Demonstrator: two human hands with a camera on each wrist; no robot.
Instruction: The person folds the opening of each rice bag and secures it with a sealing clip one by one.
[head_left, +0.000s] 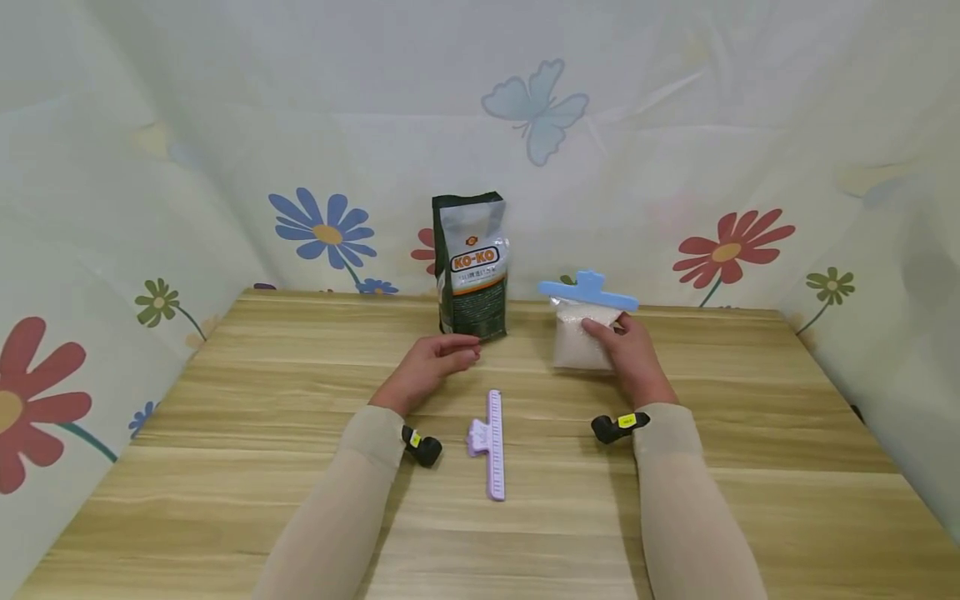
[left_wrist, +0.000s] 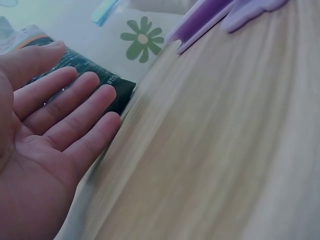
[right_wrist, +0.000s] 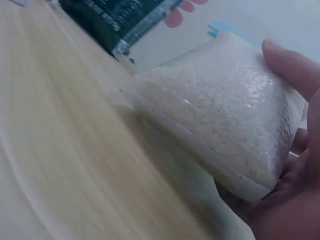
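The bag of rice stands near the far edge of the surface, right of the middle, with bare wood open toward the right edge and the near edge. The right hand grips it from the right side, thumb on the front and fingers curled round behind, as the right wrist view shows. The bag stands upright, its long axis running up from the wood, its sealed top pointing up under a blue clip that lies crosswise along the top, parallel to the far edge.

The left hand rests just in front of a dark green pouch, fingers loosely straight and holding nothing; the left wrist view shows the fingertips close to the pouch's base, whether touching cannot be told. The pouch stands upright at the middle of the far edge, well apart from the bag.

A purple clip lies flat between the two forearms, its long axis running from near edge to far edge.

The surface is pale wood with grain running left to right. A light cloth printed with flowers and a butterfly closes it in behind and on both sides.
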